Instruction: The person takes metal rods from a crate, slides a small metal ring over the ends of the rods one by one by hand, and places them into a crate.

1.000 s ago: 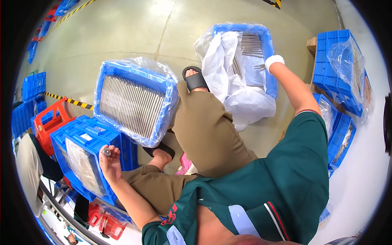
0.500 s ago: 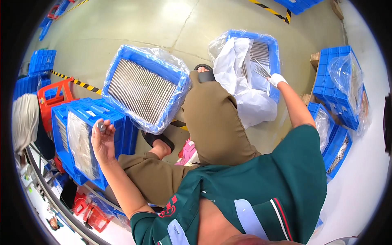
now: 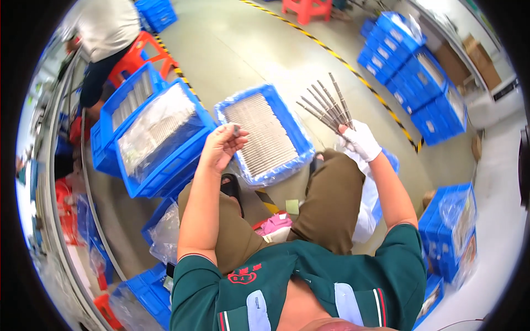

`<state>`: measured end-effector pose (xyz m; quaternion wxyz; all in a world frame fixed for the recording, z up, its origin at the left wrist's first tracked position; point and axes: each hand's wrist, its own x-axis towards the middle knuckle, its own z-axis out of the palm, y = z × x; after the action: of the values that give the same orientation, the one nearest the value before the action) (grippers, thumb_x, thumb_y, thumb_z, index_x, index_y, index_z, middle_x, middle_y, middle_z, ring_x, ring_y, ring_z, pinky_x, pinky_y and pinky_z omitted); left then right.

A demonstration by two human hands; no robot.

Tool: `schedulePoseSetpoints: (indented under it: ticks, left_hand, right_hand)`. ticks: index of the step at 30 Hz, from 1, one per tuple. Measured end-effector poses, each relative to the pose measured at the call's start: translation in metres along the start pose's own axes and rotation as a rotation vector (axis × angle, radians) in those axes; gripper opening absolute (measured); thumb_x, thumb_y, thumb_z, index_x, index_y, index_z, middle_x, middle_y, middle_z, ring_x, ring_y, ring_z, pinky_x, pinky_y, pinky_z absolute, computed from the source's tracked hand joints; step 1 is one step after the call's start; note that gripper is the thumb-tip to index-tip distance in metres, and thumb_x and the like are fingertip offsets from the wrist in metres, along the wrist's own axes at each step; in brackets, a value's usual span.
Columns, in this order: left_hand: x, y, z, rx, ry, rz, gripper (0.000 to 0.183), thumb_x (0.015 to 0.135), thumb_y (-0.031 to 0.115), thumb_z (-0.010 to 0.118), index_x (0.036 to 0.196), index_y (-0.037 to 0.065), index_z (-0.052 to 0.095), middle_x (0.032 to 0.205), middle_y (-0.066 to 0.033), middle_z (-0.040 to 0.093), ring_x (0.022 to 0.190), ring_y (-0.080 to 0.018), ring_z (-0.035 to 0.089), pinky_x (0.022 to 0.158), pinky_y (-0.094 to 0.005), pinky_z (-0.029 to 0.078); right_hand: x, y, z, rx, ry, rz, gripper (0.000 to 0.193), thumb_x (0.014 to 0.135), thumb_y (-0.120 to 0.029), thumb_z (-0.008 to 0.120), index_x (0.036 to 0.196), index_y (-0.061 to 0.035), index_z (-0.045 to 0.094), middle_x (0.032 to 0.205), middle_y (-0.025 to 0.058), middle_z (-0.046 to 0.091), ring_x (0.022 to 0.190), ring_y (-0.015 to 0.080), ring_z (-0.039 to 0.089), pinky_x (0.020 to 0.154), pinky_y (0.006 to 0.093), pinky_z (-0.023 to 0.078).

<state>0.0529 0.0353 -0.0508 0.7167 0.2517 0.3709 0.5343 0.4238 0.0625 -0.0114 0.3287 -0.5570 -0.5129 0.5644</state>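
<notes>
My right hand (image 3: 361,141), in a white glove, grips a fanned bunch of thin metal rods (image 3: 333,108) by their lower ends, with the tips pointing up and away. My bare left hand (image 3: 220,148) pinches a small dark grey piece (image 3: 237,131) between thumb and fingers; its exact kind is too small to make out. Just beyond my left hand, a blue crate (image 3: 301,139) lined with clear plastic stands on the floor. Closely packed rows of metal rods (image 3: 259,132) fill it. White sheeting (image 3: 366,212) beside my right knee partly hides another blue crate (image 3: 391,161).
Stacked blue crates (image 3: 160,185) with film-covered rods stand at the left, near a red stool (image 3: 144,55) and another person (image 3: 107,27). More crates (image 3: 428,83) stand far right and near right (image 3: 441,226). Pink cloth (image 3: 276,223) lies between my legs.
My right hand has lifted the rods out of the right-hand crate area and brought them up in front. My left hand has moved rightward with the small piece. The view has turned left.
</notes>
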Motion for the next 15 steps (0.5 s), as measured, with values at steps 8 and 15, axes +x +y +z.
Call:
schedulePoseSetpoints:
  ticks: [8,15]
  left_hand:
    - [-0.019,0.035,-0.019,-0.129,0.047,0.099,0.013,0.088,0.011,0.048,0.095,0.001,0.054,0.081,-0.0094,0.059,0.067,-0.0160,0.056,0.060,-0.0277,0.048]
    - [-0.042,0.057,-0.021,0.331,0.088,0.002,0.028,0.085,0.036,0.058,0.078,0.009,0.056,0.066,0.0042,0.045,0.055,-0.0048,0.037,0.047,-0.0195,0.028]
  right_hand:
    - [0.020,-0.044,0.109,0.000,-0.350,-0.022,0.017,0.082,-0.019,0.061,0.087,-0.0030,0.056,0.056,0.0028,0.055,0.037,0.0044,0.038,0.034,0.0189,0.027]
    - [0.020,-0.035,0.151,-0.039,-0.472,0.019,0.020,0.082,-0.022,0.060,0.083,-0.0023,0.056,0.059,0.0029,0.054,0.041,0.0046,0.038,0.037,0.0192,0.027]
